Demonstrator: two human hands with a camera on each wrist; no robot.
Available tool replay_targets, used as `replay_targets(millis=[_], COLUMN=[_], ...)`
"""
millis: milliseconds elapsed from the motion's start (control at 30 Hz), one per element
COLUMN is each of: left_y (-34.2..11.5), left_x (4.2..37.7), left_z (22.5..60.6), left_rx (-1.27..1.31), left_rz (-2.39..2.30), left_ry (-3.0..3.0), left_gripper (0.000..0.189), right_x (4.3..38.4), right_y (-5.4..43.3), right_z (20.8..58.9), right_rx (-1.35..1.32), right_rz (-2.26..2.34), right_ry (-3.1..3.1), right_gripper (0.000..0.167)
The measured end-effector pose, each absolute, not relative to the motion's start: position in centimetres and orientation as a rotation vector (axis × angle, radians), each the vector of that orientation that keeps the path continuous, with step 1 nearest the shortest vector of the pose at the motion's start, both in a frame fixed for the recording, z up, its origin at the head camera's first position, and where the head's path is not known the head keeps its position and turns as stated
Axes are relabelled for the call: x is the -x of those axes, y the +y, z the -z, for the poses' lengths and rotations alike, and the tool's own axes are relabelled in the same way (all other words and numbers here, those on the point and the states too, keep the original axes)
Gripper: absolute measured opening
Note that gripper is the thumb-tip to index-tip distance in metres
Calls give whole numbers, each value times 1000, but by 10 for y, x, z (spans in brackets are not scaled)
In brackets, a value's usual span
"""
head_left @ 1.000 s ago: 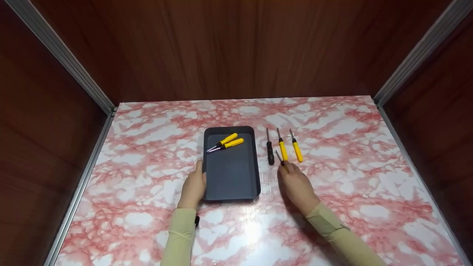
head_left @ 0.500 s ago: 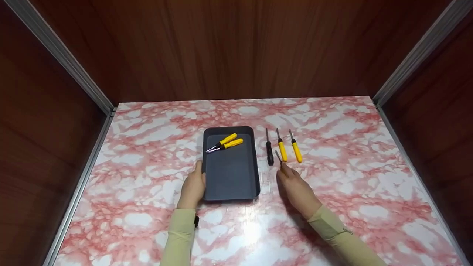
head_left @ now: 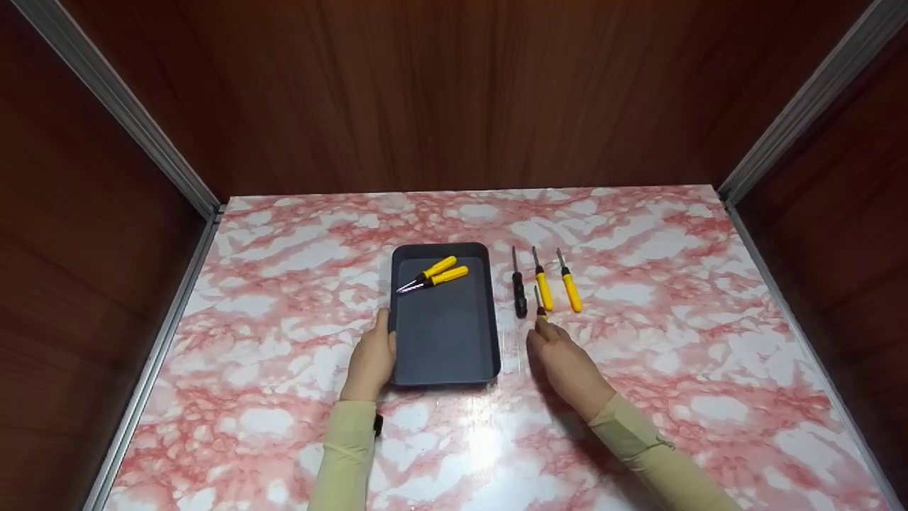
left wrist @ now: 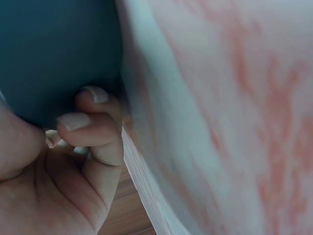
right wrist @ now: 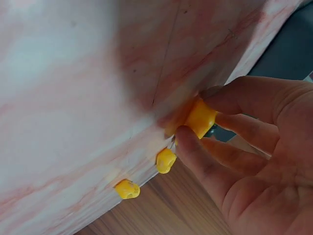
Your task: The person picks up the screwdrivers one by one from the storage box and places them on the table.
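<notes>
A dark grey rectangular tray (head_left: 443,341) lies on the table; my left hand (head_left: 370,360) holds it by its left side. In the left wrist view, curled fingers (left wrist: 93,122) press the tray's outer wall. My right hand (head_left: 567,362) pinches the yellow handle of a short screwdriver (head_left: 540,306), its tip pointing away from me. The right wrist view shows the yellow handle end (right wrist: 200,117) between thumb and finger. Just beyond lie a black screwdriver (head_left: 519,294) and two yellow-handled screwdrivers, the middle one (head_left: 543,287) and the right one (head_left: 570,291).
Inside the tray, near its far end, lie two yellow-handled metal-tipped tools (head_left: 450,275), close together; their kind is unclear. The red and white marbled table (head_left: 284,284) is bounded by a brown back panel (head_left: 454,92) and side panels with metal posts.
The short screwdriver in my right hand has turned to point straighter away, and more of its yellow handle shows. My right hand has shifted slightly; the left hand and tray stay put.
</notes>
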State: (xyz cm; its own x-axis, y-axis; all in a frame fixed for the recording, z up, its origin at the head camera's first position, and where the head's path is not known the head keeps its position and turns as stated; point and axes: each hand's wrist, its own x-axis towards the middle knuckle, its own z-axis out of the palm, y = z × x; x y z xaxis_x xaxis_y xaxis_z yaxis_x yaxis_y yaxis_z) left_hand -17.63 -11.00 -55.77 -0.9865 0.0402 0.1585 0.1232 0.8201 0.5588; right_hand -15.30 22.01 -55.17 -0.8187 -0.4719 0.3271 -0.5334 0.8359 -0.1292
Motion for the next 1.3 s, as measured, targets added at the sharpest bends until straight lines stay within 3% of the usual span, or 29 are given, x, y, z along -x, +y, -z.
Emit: replay_targets(millis=[767, 1300], left_y=[-110, -110], left_x=[177, 177], left_z=[558, 558], left_rx=[125, 143], left_rz=[894, 876], left_ry=[-2873, -2852], left_gripper=[40, 41], right_x=[159, 156], right_y=[218, 218], right_z=[552, 544], right_rx=[-865, -811], right_rz=[-252, -246], right_ry=[-2615, -2703], right_gripper=[25, 45])
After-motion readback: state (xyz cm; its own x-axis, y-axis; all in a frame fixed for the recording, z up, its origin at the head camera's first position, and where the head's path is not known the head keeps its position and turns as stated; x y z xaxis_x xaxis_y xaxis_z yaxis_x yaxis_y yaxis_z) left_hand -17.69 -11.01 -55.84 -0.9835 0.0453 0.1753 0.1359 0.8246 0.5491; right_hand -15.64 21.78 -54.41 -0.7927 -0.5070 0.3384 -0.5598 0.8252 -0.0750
